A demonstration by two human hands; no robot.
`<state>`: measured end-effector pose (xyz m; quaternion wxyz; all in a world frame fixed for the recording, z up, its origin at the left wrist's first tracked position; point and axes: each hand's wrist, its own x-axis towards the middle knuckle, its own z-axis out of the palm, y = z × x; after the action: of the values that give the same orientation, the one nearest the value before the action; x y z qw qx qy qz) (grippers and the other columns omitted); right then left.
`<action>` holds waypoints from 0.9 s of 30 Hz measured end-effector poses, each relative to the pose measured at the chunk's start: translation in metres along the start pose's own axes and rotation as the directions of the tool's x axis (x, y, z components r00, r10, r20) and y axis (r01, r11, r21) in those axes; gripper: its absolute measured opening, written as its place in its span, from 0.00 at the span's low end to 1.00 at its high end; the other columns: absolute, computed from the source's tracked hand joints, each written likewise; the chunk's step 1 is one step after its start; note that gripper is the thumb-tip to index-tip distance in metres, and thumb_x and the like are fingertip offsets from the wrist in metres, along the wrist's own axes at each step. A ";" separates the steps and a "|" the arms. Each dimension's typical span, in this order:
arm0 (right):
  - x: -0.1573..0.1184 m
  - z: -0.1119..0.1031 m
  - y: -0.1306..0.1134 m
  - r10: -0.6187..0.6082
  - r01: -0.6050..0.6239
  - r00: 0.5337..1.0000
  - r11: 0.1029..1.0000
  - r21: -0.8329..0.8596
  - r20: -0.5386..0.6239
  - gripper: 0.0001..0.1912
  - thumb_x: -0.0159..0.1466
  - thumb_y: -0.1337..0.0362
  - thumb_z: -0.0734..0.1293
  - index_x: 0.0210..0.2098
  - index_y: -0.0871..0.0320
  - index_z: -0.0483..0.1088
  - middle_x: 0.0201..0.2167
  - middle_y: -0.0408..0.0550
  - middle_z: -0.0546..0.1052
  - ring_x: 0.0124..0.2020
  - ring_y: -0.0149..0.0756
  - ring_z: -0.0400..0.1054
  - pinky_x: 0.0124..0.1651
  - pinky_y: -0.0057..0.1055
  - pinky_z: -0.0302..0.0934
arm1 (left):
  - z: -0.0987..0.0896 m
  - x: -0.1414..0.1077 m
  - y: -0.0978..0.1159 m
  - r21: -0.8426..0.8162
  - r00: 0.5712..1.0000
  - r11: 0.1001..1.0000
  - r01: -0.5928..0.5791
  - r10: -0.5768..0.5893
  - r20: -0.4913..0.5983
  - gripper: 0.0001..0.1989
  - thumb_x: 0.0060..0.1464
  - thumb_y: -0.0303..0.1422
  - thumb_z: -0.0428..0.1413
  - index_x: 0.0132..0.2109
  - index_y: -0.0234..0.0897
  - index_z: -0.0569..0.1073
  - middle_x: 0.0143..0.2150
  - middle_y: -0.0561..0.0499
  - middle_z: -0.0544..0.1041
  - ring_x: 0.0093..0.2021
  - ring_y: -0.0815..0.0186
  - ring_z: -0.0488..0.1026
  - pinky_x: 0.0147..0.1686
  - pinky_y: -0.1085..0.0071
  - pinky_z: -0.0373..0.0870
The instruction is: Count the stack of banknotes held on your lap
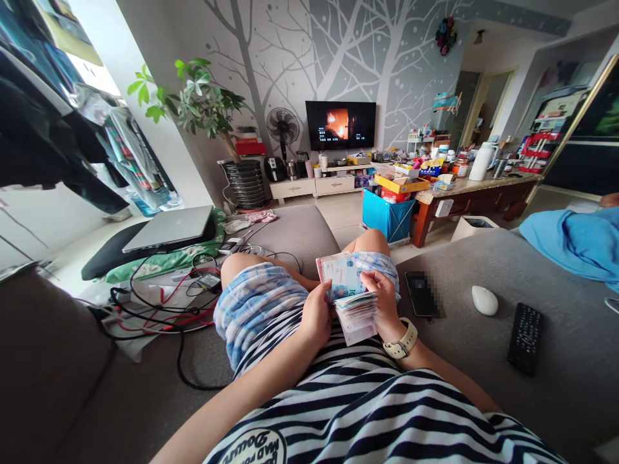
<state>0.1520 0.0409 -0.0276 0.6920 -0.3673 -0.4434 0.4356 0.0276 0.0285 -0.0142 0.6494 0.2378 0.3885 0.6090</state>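
Note:
A stack of banknotes [355, 309] is in my two hands, just above my lap. My left hand [318, 314] is closed on the left side of the notes, its thumb on top. My right hand [384, 298], below a cream wristwatch [402, 340], pinches the right edge of a bluish note [342, 274] that lies face up on the stack. Part of the bundle folds down toward me in a fan of layered edges. Reddish notes show behind the bluish one at the upper left. My fingers under the stack are hidden.
On the sofa to my right lie a phone [422, 294], a white mouse [484, 300] and a black remote [525, 338]. Tangled cables [159, 303] and a laptop [169, 229] on a cushion are at my left. A cluttered table [476, 185] stands ahead right.

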 end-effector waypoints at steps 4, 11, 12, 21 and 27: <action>0.000 0.000 -0.001 -0.021 0.021 1.000 0.999 -0.028 0.007 0.14 0.56 0.56 0.68 0.20 0.56 0.65 0.18 0.39 0.64 0.22 0.30 0.55 0.28 0.30 0.53 | -0.001 0.001 0.000 0.007 1.000 1.000 -0.002 0.001 0.015 0.14 0.48 0.31 0.56 0.41 0.29 0.77 0.31 0.45 0.81 0.31 0.60 0.78 0.29 0.68 0.73; 0.000 0.000 -0.003 -0.034 0.034 0.999 0.999 -0.042 0.009 0.13 0.56 0.56 0.68 0.21 0.56 0.65 0.19 0.39 0.65 0.22 0.30 0.56 0.28 0.30 0.54 | -0.002 0.002 -0.001 0.017 1.000 1.000 -0.010 0.010 0.012 0.13 0.48 0.32 0.57 0.40 0.30 0.77 0.31 0.45 0.80 0.31 0.60 0.77 0.28 0.68 0.73; 0.000 0.001 -0.003 -0.036 0.036 0.999 0.999 -0.041 0.011 0.14 0.56 0.56 0.68 0.21 0.56 0.65 0.18 0.39 0.64 0.22 0.30 0.56 0.28 0.30 0.54 | -0.002 0.002 0.000 0.018 1.000 1.000 -0.009 0.009 0.014 0.13 0.48 0.32 0.57 0.40 0.30 0.77 0.31 0.45 0.80 0.31 0.60 0.77 0.29 0.68 0.73; -0.001 0.002 -0.006 -0.007 0.008 1.000 0.999 -0.032 0.027 0.13 0.56 0.54 0.68 0.22 0.56 0.66 0.20 0.42 0.66 0.23 0.32 0.58 0.27 0.31 0.56 | 0.001 0.000 0.001 0.024 0.997 0.999 -0.032 0.030 0.068 0.14 0.46 0.32 0.57 0.40 0.30 0.77 0.34 0.45 0.81 0.32 0.60 0.78 0.30 0.68 0.74; -0.001 0.002 -0.005 -0.019 0.020 0.999 0.999 -0.027 0.032 0.14 0.56 0.54 0.68 0.21 0.56 0.65 0.20 0.41 0.65 0.23 0.31 0.57 0.27 0.31 0.55 | 0.000 0.001 0.000 0.020 0.999 0.999 -0.025 0.024 0.043 0.14 0.46 0.31 0.57 0.41 0.30 0.77 0.34 0.45 0.81 0.31 0.60 0.77 0.28 0.69 0.73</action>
<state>0.1517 0.0379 -0.0228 0.6840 -0.3653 -0.4638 0.4285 0.0274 0.0293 -0.0140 0.6476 0.2620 0.3776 0.6078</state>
